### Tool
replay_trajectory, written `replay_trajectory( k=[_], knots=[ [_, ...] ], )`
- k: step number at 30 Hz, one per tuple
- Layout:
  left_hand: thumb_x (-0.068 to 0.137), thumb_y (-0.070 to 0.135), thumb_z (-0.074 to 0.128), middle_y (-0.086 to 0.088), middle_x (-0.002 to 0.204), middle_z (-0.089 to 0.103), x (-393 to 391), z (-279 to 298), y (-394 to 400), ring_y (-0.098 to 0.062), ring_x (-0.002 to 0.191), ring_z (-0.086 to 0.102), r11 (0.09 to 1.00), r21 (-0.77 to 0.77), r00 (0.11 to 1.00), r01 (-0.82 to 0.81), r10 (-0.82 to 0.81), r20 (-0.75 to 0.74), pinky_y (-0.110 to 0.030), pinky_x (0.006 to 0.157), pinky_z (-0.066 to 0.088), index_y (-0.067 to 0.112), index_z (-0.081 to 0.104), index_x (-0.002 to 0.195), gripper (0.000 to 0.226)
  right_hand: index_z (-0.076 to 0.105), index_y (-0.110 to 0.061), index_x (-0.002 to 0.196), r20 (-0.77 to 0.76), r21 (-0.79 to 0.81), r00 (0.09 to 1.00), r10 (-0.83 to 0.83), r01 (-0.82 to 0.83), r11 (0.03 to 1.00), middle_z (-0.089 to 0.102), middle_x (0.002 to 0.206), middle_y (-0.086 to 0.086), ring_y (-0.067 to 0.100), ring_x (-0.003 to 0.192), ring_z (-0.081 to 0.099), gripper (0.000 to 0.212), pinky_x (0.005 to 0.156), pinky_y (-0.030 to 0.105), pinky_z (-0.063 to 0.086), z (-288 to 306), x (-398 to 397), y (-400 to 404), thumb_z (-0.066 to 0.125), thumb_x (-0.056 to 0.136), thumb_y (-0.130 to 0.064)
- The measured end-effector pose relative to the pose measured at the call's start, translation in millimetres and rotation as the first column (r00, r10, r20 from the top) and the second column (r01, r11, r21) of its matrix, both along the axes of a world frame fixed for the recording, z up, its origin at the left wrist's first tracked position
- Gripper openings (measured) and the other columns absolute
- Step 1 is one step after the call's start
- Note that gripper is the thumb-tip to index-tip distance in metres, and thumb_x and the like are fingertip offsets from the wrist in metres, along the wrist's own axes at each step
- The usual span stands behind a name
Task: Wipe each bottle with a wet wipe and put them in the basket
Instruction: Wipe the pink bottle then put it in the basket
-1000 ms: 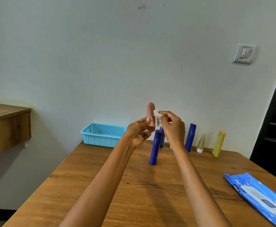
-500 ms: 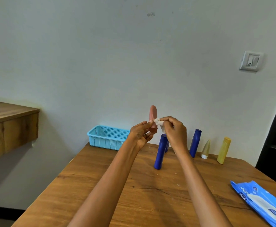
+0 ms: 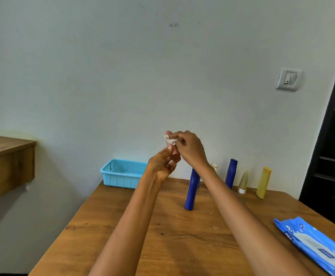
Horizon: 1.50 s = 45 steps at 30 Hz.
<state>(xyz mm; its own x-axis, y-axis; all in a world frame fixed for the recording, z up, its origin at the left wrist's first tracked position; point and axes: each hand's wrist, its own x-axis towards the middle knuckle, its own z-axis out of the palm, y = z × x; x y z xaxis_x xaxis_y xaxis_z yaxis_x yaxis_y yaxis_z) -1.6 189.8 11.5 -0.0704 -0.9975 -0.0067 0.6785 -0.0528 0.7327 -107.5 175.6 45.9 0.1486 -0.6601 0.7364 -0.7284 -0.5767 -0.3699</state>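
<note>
My left hand (image 3: 162,167) grips the lower end of a pink bottle (image 3: 175,154), held upright above the table. My right hand (image 3: 190,147) pinches a white wet wipe (image 3: 170,139) over the bottle's top, hiding most of it. A light blue basket (image 3: 123,174) stands at the table's far left corner, and nothing shows inside it. On the table stand a near blue bottle (image 3: 191,190), a far blue bottle (image 3: 231,173), a beige tube (image 3: 243,182) and a yellow bottle (image 3: 263,182). A white bottle top (image 3: 214,166) peeks out behind my right wrist.
A blue pack of wet wipes (image 3: 313,248) lies at the table's right front. The wooden table (image 3: 123,226) ends against a pale wall. A wooden shelf (image 3: 7,156) juts out at the left. A dark doorway (image 3: 333,156) lies at the right.
My right hand has slid the wipe up from the bottle's side to cover its top. The left hand kept its grip on the bottle. The view shifted slightly.
</note>
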Motion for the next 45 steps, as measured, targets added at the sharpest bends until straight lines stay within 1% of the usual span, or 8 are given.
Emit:
replay_trajectory(
  k=[8, 11, 15, 24, 30, 35, 39, 45],
  knots=[
    [0.086, 0.012, 0.064, -0.015, 0.094, 0.063, -1, 4, 7, -0.024, 0.082, 0.061, 0.998, 0.014, 0.997, 0.064, -0.064, -0.045, -0.026, 0.063, 0.048, 0.005, 0.057, 0.113, 0.03, 0.068, -0.014, 0.077, 0.086, 0.047, 0.994, -0.073, 0.069, 0.997, 0.064, 0.071, -0.001, 0.01, 0.056, 0.051, 0.025, 0.052, 0.023, 0.036, 27, -1, 16, 0.047, 0.091, -0.018],
    [0.085, 0.014, 0.066, -0.015, 0.095, 0.065, 0, 8, 9, -0.024, 0.08, 0.063, 0.995, 0.009, 0.992, 0.1, -0.099, -0.072, -0.027, 0.064, 0.048, 0.002, 0.055, 0.119, 0.038, 0.071, -0.022, 0.097, 0.161, 0.047, 0.983, -0.086, 0.08, 0.996, 0.068, 0.094, -0.006, 0.011, 0.078, 0.058, 0.024, 0.06, 0.023, 0.041, 46, 3, 15, 0.047, 0.092, -0.021],
    [0.085, 0.013, 0.065, -0.017, 0.094, 0.064, 7, 9, 8, -0.026, 0.08, 0.063, 0.993, 0.009, 0.985, 0.121, -0.119, -0.125, -0.027, 0.067, 0.05, -0.001, 0.053, 0.124, 0.042, 0.067, -0.022, 0.117, -0.012, 0.079, 0.996, -0.087, 0.088, 0.993, 0.066, 0.116, 0.0, 0.016, 0.098, 0.06, 0.029, 0.065, 0.019, 0.041, 35, 9, 13, 0.048, 0.094, -0.021],
    [0.087, 0.008, 0.062, -0.018, 0.098, 0.062, 17, 9, 8, -0.027, 0.083, 0.063, 0.998, -0.006, 0.984, 0.066, -0.066, -0.166, -0.032, 0.074, 0.052, -0.001, 0.052, 0.12, 0.036, 0.073, -0.012, 0.093, 0.133, 0.065, 0.991, -0.025, 0.017, 0.998, 0.066, 0.079, -0.003, 0.008, 0.063, 0.056, 0.023, 0.054, 0.019, 0.04, 5, 2, 27, 0.05, 0.092, -0.014],
    [0.082, 0.005, 0.068, -0.022, 0.11, 0.063, 14, 2, 4, -0.029, 0.085, 0.067, 0.984, -0.109, 0.987, -0.141, 0.132, -0.09, -0.041, 0.085, 0.054, 0.004, 0.039, 0.135, 0.06, 0.067, -0.013, 0.098, 0.509, 0.388, 0.858, -0.075, -0.151, 0.909, 0.071, 0.096, 0.01, 0.026, 0.093, 0.066, 0.028, 0.081, 0.038, 0.053, -11, 14, 30, 0.053, 0.093, -0.037],
    [0.077, 0.011, 0.075, -0.014, 0.113, 0.064, 5, -7, 4, -0.024, 0.095, 0.066, 0.88, -0.273, 0.875, -0.389, 0.445, 0.188, -0.037, 0.09, 0.052, 0.018, 0.043, 0.126, 0.06, 0.064, -0.01, 0.105, 0.74, 0.502, 0.66, -0.13, -0.412, 0.76, 0.07, 0.097, 0.01, 0.02, 0.095, 0.066, 0.036, 0.082, 0.034, 0.055, -16, 22, 30, 0.062, 0.087, -0.041],
    [0.077, 0.015, 0.075, 0.003, 0.1, 0.06, 0, -11, 4, -0.007, 0.08, 0.06, 0.773, -0.43, 0.74, -0.466, 0.607, 0.288, -0.014, 0.069, 0.044, 0.02, 0.042, 0.126, 0.059, 0.063, -0.011, 0.108, 0.868, 0.477, 0.456, -0.198, -0.651, 0.591, 0.065, 0.082, 0.006, 0.016, 0.078, 0.063, 0.037, 0.068, 0.029, 0.055, -17, 17, 26, 0.072, 0.081, -0.035],
    [0.079, 0.014, 0.073, 0.004, 0.1, 0.06, -2, -15, 4, -0.002, 0.076, 0.059, 0.723, -0.515, 0.672, -0.461, 0.663, 0.33, -0.017, 0.072, 0.045, 0.019, 0.042, 0.128, 0.059, 0.065, -0.011, 0.096, 0.838, 0.529, 0.497, -0.227, -0.632, 0.566, 0.061, 0.072, 0.003, 0.012, 0.067, 0.057, 0.039, 0.063, 0.027, 0.05, -28, 11, 20, 0.074, 0.075, -0.043]
  ],
)
